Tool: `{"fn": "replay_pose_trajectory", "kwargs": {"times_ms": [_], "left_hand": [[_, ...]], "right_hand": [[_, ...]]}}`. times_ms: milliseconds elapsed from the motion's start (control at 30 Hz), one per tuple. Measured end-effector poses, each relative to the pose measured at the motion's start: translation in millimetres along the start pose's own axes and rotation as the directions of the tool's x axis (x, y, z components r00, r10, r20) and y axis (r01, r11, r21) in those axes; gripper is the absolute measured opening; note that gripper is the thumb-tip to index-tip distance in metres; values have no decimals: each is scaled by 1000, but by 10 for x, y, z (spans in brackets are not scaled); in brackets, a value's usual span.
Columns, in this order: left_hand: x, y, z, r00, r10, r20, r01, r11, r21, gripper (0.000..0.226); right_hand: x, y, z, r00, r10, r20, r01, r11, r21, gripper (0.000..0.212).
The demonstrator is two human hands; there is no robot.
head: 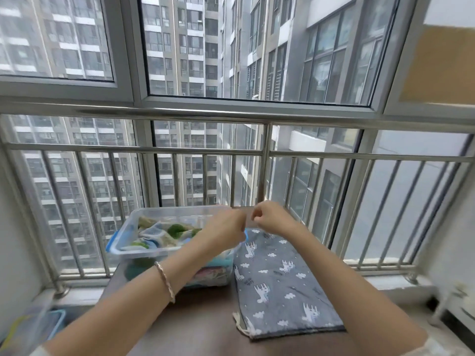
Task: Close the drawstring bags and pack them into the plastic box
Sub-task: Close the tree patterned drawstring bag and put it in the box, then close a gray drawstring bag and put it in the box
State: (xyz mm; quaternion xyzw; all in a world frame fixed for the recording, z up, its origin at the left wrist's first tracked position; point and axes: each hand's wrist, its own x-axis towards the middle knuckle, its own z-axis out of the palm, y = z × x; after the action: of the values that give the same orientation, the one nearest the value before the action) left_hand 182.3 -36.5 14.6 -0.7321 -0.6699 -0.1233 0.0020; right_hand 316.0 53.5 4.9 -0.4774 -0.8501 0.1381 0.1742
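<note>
A grey drawstring bag (282, 286) printed with white animals and clouds lies flat on the brown table (205, 319), just right of the clear plastic box (144, 253) and touching or nearly touching its side; its long axis runs from the person's edge of the table away toward the railing (257, 151), the far end leaning a little left; a pale cord (240, 327) shows at its near-left corner, so the mouth seems to face the person. The box has blue latches and already holds bundled cloth (159, 236) in blue, cream and green. Both hands are raised over the far end of the bag, close together but not touching; the left hand (227, 228), a bracelet (164, 281) on its wrist, has its fingers curled into a loose fist above the box's right rim; the right hand (268, 217) is curled likewise, knuckles up; whether anything thin is pinched in either cannot be told. Apartment towers fill the window behind.
</note>
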Motion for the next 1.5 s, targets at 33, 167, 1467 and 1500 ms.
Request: {"fn": "replay_pose_trajectory", "kwargs": {"times_ms": [33,167,1467,1500], "left_hand": [[-52,129,93,998,50,36,-49,999,-11,10],[-243,461,581,938,171,302,-164,985,-50,19],[-461,28,-480,993,-108,-37,-1,319,-948,24],[-444,-25,-530,984,-135,-114,-52,394,-917,22]], "right_hand": [[-99,132,42,999,36,14,-36,999,0,25],[-525,613,304,980,130,153,-127,992,-26,26],[-879,275,-660,670,156,-726,121,942,314,10],[-832,248,-684,676,145,-723,138,938,317,12]]}}
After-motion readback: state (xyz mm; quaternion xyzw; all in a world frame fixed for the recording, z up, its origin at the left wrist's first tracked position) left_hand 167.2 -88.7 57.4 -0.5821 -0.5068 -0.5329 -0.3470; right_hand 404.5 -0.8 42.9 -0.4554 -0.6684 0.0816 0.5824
